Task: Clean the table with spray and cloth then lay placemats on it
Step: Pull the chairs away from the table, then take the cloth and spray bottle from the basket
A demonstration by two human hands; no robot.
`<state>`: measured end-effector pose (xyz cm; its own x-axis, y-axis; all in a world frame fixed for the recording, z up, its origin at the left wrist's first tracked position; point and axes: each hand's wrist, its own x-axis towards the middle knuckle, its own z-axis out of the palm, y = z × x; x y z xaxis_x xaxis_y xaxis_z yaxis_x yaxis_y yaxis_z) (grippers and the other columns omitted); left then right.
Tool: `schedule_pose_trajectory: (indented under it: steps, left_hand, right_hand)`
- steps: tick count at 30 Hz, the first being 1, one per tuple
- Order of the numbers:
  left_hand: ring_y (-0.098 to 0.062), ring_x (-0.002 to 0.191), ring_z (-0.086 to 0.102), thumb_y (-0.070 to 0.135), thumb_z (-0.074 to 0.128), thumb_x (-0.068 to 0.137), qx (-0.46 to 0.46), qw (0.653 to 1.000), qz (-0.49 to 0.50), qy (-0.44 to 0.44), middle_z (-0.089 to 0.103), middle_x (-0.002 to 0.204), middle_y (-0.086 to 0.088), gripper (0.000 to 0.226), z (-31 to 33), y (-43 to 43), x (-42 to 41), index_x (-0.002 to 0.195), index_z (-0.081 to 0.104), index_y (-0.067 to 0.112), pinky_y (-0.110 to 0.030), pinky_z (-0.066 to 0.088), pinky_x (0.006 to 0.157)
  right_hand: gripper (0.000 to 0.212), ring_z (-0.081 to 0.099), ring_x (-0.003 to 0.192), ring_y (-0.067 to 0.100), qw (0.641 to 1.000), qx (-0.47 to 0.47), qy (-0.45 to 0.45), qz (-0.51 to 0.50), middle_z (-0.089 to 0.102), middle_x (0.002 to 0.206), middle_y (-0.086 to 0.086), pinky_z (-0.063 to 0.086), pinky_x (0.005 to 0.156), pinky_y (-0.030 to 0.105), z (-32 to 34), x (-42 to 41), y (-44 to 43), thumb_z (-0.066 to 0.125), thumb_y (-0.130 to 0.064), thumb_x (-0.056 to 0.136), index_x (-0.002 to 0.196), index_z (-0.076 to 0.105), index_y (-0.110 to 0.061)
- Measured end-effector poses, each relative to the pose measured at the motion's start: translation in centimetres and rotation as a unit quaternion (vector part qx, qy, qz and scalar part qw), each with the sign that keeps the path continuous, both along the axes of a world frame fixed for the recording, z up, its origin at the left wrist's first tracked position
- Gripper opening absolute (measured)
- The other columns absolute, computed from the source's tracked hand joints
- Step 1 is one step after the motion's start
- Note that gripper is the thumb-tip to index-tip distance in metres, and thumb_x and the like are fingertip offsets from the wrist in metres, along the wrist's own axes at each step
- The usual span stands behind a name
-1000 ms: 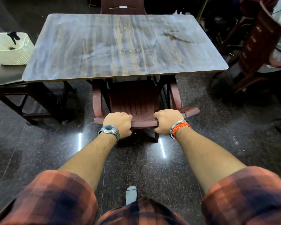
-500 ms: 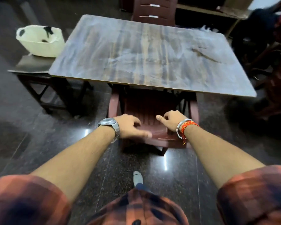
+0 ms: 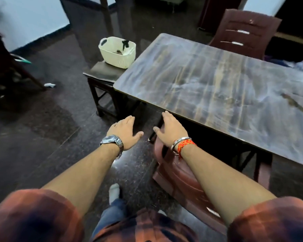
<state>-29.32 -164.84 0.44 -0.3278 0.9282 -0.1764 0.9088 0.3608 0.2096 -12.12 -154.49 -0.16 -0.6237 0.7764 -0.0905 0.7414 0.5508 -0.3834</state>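
Note:
The wood-grain table [image 3: 217, 88] fills the right half of the head view, its top smeared with pale streaks and one dark mark near the right edge. A cream basket [image 3: 117, 52] stands on a low dark stool [image 3: 103, 74] at the table's left end; a black spray nozzle [image 3: 125, 43] pokes out of it. My left hand [image 3: 125, 131], with a wristwatch, hovers flat and empty over the floor. My right hand [image 3: 170, 130], with bracelets, is spread over the back of a maroon plastic chair [image 3: 180, 175] pushed under the table.
A second maroon chair [image 3: 243, 32] stands at the table's far side. Dark furniture sits at the far left, with a crumpled white scrap [image 3: 50, 85] on the polished dark floor. My own foot [image 3: 114, 190] shows between my arms.
Both hands have let go of the maroon chair's back and opened. My view has swung left, so the table now lies to the right and the basket ahead.

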Motion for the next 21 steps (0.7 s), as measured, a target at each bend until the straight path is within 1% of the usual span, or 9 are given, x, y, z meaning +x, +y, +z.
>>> schedule_pose_trajectory:
  steps: [3, 7, 9, 13, 15, 18, 21]
  left_hand:
    - [-0.024, 0.140, 0.035, 0.058, 0.046, 0.090, 0.007, 1.000, 0.028, -0.008, 0.027, 0.158, -0.004, 0.079, -0.4, 0.6, -4.1, 0.151, 0.024, 0.013, -0.041, 0.032, 0.112]
    - [-0.025, 0.139, 0.037, 0.056, 0.048, 0.091, 0.016, 0.999, 0.048, -0.016, 0.028, 0.157, -0.005, 0.079, -1.1, 2.1, -10.2, 0.151, 0.024, 0.011, -0.041, 0.034, 0.110]
    - [-0.026, 0.138, 0.038, 0.055, 0.048, 0.091, 0.016, 0.998, 0.056, -0.027, 0.030, 0.156, -0.006, 0.078, -1.5, 3.3, -13.6, 0.150, 0.025, 0.011, -0.039, 0.034, 0.109]
    - [-0.026, 0.135, 0.042, 0.055, 0.048, 0.091, 0.027, 0.998, 0.046, -0.029, 0.034, 0.154, -0.006, 0.075, -1.0, 5.9, -21.6, 0.148, 0.028, 0.010, -0.039, 0.035, 0.108]
    - [-0.026, 0.137, 0.039, 0.055, 0.049, 0.090, 0.030, 0.998, 0.041, -0.029, 0.032, 0.155, -0.006, 0.077, -0.2, 7.3, -25.1, 0.149, 0.028, 0.010, -0.040, 0.032, 0.111]
    - [-0.027, 0.137, 0.039, 0.055, 0.051, 0.089, 0.038, 0.999, 0.017, -0.019, 0.033, 0.155, -0.007, 0.078, 0.4, 9.8, -30.0, 0.149, 0.028, 0.011, -0.041, 0.031, 0.111]
    - [-0.025, 0.140, 0.033, 0.053, 0.051, 0.090, 0.043, 0.999, 0.015, -0.021, 0.029, 0.157, -0.007, 0.079, 0.3, 11.9, -33.4, 0.151, 0.024, 0.009, -0.040, 0.027, 0.113]
  right_hand:
    - [0.077, 0.021, 0.146, 0.024, 0.999, 0.021, 0.016, 0.024, 0.018, 0.160, 0.011, 0.024, 0.118, 0.041, 0.0, -4.9, 0.5, 0.050, -0.045, 0.092, 0.151, 0.019, -0.007]
    - [0.078, 0.019, 0.147, 0.025, 0.999, 0.001, 0.027, 0.029, 0.014, 0.160, 0.010, 0.020, 0.118, 0.042, -1.1, -11.7, 1.4, 0.051, -0.044, 0.092, 0.152, 0.016, -0.008]
    - [0.078, 0.019, 0.147, 0.025, 0.999, 0.000, 0.026, 0.025, 0.016, 0.160, 0.011, 0.020, 0.119, 0.042, -1.7, -15.2, 2.3, 0.051, -0.044, 0.092, 0.151, 0.017, -0.008]
    - [0.078, 0.018, 0.147, 0.026, 1.000, -0.016, 0.014, 0.007, 0.016, 0.160, 0.013, 0.019, 0.119, 0.039, -1.9, -23.1, 4.0, 0.053, -0.043, 0.091, 0.151, 0.017, -0.007]
    - [0.078, 0.017, 0.147, 0.026, 1.000, -0.020, 0.015, -0.006, 0.016, 0.160, 0.013, 0.019, 0.120, 0.039, -1.8, -26.4, 5.2, 0.053, -0.043, 0.092, 0.151, 0.018, -0.007]
    - [0.077, 0.017, 0.148, 0.025, 0.999, -0.022, 0.025, -0.036, 0.018, 0.159, 0.012, 0.019, 0.119, 0.039, -1.6, -31.1, 6.8, 0.052, -0.043, 0.092, 0.151, 0.019, -0.006]
    - [0.077, 0.018, 0.147, 0.024, 0.998, -0.030, 0.021, -0.042, 0.017, 0.160, 0.011, 0.018, 0.119, 0.039, -1.7, -34.5, 8.1, 0.051, -0.043, 0.092, 0.151, 0.017, -0.007]
